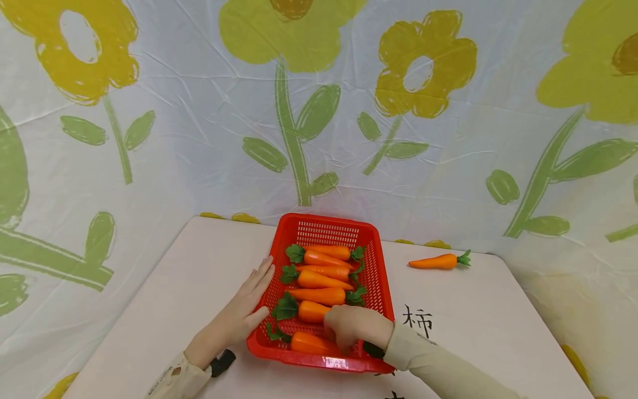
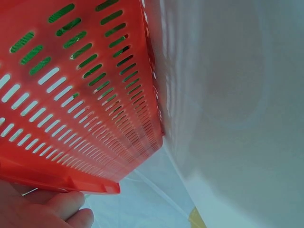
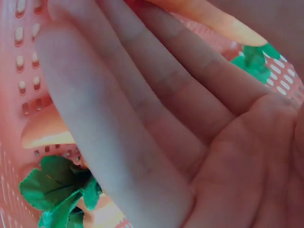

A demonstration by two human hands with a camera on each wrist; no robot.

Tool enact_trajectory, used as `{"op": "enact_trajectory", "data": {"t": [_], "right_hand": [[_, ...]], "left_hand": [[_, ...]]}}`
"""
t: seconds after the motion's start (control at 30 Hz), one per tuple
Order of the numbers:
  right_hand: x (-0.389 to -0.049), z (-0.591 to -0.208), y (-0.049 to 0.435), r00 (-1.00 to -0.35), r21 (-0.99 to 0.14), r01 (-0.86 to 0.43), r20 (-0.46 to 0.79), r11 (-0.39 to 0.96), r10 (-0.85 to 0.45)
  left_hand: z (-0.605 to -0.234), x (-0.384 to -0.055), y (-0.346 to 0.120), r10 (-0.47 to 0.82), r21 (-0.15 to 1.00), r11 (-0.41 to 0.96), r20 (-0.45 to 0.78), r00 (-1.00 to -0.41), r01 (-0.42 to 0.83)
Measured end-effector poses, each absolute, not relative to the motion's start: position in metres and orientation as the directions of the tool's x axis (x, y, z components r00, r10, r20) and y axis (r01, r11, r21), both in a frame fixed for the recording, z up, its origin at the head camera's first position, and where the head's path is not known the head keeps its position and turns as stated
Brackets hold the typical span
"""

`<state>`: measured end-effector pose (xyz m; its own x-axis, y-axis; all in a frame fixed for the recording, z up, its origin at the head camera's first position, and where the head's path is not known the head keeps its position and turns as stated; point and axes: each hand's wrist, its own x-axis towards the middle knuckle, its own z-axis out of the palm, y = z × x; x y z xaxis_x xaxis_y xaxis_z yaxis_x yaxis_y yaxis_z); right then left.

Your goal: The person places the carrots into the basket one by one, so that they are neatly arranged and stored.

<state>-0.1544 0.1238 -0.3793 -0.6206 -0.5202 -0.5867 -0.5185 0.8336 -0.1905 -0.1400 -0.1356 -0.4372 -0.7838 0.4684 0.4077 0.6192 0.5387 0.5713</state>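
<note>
Several orange toy carrots with green leafy tops lie crosswise in a red plastic basket. My right hand reaches into the basket's front part. It pinches the narrow end of the front carrot between thumb and forefinger. In the right wrist view the other fingers stretch out beside that carrot. Just beyond the hand is another carrot, its tip hidden. My left hand rests along the basket's left rim, fingers straight and thumb apart. The left wrist view has its fingertips at the rim, beside the slotted wall.
One more carrot lies on the white table, to the right of the basket. Black written characters mark the tabletop beside the right forearm. A flower-printed cloth hangs behind the table's back edge.
</note>
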Motion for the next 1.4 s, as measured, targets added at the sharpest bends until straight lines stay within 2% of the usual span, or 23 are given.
{"op": "enact_trajectory", "data": {"t": [0.13, 0.33, 0.53, 0.63, 0.83, 1.1, 1.3, 1.4], "right_hand": [[-0.158, -0.372, 0.130, -0.618, -0.262, -0.506, -0.554, 0.822, -0.557], [-0.165, -0.353, 0.145, -0.595, -0.486, -0.457, -0.455, 0.745, -0.663], [-0.167, -0.335, 0.165, -0.602, -0.670, -0.388, -0.336, 0.633, -0.724], [-0.168, -0.331, 0.175, -0.616, -0.734, -0.372, -0.263, 0.568, -0.742], [-0.172, -0.332, 0.195, -0.651, -0.788, -0.409, -0.100, 0.459, -0.753], [-0.182, -0.334, 0.232, -0.728, -0.845, -0.433, 0.122, 0.315, -0.675], [-0.194, -0.337, 0.262, -0.797, -0.834, -0.505, 0.353, 0.221, -0.490], [-0.199, -0.337, 0.276, -0.818, -0.830, -0.521, 0.420, 0.198, -0.393]], "left_hand": [[-0.437, -0.140, -0.136, 0.467, 0.583, 0.538, 0.396, -0.791, 0.609], [-0.440, -0.141, -0.137, 0.457, 0.593, 0.532, 0.400, -0.795, 0.604], [-0.441, -0.142, -0.138, 0.455, 0.598, 0.527, 0.402, -0.795, 0.604], [-0.441, -0.142, -0.139, 0.454, 0.598, 0.533, 0.395, -0.799, 0.598], [-0.441, -0.141, -0.139, 0.457, 0.593, 0.530, 0.403, -0.793, 0.606], [-0.439, -0.140, -0.137, 0.457, 0.588, 0.524, 0.416, -0.786, 0.616], [-0.437, -0.138, -0.137, 0.456, 0.592, 0.524, 0.412, -0.789, 0.612], [-0.437, -0.137, -0.137, 0.456, 0.595, 0.521, 0.413, -0.788, 0.613]]}}
